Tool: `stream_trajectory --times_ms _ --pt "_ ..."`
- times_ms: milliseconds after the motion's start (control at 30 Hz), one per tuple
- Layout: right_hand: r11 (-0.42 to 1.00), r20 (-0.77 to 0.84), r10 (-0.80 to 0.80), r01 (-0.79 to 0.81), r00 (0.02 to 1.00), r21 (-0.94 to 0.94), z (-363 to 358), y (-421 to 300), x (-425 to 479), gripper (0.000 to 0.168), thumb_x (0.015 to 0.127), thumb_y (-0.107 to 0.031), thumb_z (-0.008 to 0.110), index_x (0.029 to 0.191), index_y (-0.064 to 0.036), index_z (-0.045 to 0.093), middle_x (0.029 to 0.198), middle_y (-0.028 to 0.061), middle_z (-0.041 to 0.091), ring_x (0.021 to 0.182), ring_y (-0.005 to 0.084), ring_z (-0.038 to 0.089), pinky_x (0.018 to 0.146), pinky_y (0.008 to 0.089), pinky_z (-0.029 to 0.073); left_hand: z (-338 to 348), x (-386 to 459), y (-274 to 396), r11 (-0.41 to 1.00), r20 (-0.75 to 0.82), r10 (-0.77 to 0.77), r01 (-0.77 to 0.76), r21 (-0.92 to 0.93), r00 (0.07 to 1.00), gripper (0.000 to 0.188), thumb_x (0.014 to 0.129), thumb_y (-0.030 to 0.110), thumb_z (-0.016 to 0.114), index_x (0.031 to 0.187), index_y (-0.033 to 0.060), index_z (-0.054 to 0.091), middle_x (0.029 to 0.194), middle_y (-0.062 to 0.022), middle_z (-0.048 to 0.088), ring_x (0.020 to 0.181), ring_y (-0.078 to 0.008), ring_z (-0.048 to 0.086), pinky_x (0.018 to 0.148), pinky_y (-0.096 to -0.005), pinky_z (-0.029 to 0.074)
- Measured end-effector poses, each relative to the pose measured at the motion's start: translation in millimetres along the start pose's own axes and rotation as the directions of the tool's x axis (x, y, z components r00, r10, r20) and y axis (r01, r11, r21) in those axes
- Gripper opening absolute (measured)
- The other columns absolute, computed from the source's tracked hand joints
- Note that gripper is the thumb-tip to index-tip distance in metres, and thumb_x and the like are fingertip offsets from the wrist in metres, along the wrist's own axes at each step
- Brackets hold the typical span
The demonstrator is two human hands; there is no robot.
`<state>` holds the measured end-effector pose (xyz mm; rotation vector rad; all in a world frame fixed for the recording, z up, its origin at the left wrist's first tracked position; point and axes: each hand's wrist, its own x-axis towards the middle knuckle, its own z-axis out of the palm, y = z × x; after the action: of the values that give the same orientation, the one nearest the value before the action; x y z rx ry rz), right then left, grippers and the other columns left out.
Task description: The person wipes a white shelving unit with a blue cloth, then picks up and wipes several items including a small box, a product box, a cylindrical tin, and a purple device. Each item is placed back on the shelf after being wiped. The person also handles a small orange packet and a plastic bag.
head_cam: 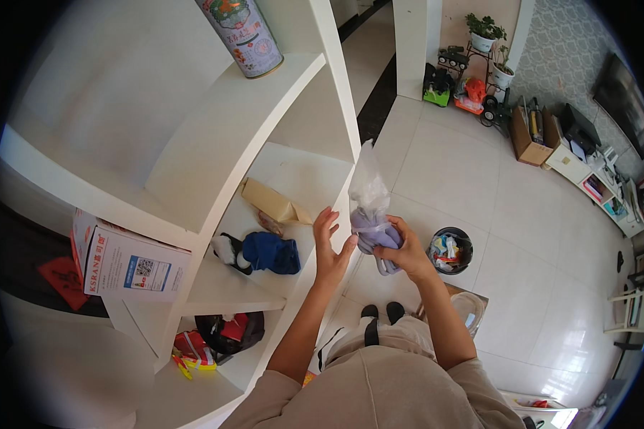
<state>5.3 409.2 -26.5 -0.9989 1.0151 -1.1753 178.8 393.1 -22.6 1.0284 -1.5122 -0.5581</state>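
My right hand [405,249] grips a soft purple bundle [374,236], whose kind I cannot tell, with a translucent plastic bag [369,185] around its upper part. Just left of the bundle, my left hand [331,249] has its fingers spread and holds nothing; its thumb is close to the bundle, and whether it touches is unclear. On the white shelf unit [236,281] to the left lie a dark blue cloth item [271,253], a black and white item beside it, and a tan paper package [275,201].
A metal canister [247,40] stands on an upper shelf. A printed cardboard box [134,263] is at the left. Red and black items lie on the lower shelf. On the floor, a black bin [451,250] with wrappers stands right of my hands, near a low table [469,308].
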Motion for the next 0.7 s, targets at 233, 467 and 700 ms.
stream_trajectory --times_ms 233,467,700 --pt "0.887 0.081 0.219 -0.233 0.972 0.399 -4 -5 -7 0.062 0.069 -0.004 0.071 0.125 -0.007 0.044 0.103 0.0080 0.057 0.088 0.0184 0.059 0.079 0.0299 0.049 4 -5 -13 0.950 0.352 -0.211 0.276 -0.148 0.912 0.038 0.097 0.022 0.046 0.129 0.0001 0.047 0.126 -0.0134 0.052 0.108 -0.0201 0.055 0.088 -0.0307 0.046" --pt "0.791 0.192 0.201 -0.275 0.960 0.546 -11 6 -10 0.061 0.072 -0.005 0.066 0.127 -0.009 0.040 0.097 0.0078 0.057 0.068 0.0160 0.060 0.058 0.0282 0.052 4 -2 -4 0.841 0.326 -0.297 0.407 -0.356 0.898 0.038 0.095 0.023 0.051 0.126 0.0009 0.049 0.122 -0.0121 0.053 0.114 -0.0195 0.051 0.090 -0.0316 0.048" --pt "0.884 0.074 0.151 -0.168 0.986 0.436 17 -4 -13 0.064 0.072 -0.004 0.066 0.129 -0.009 0.039 0.112 0.0063 0.052 0.103 0.0179 0.053 0.087 0.0297 0.046 18 -11 7 0.250 0.626 -0.542 0.819 -0.517 0.561 0.061 0.083 0.056 0.057 0.118 0.0071 0.047 0.095 -0.0021 0.054 0.088 -0.0107 0.054 0.071 -0.0232 0.044"
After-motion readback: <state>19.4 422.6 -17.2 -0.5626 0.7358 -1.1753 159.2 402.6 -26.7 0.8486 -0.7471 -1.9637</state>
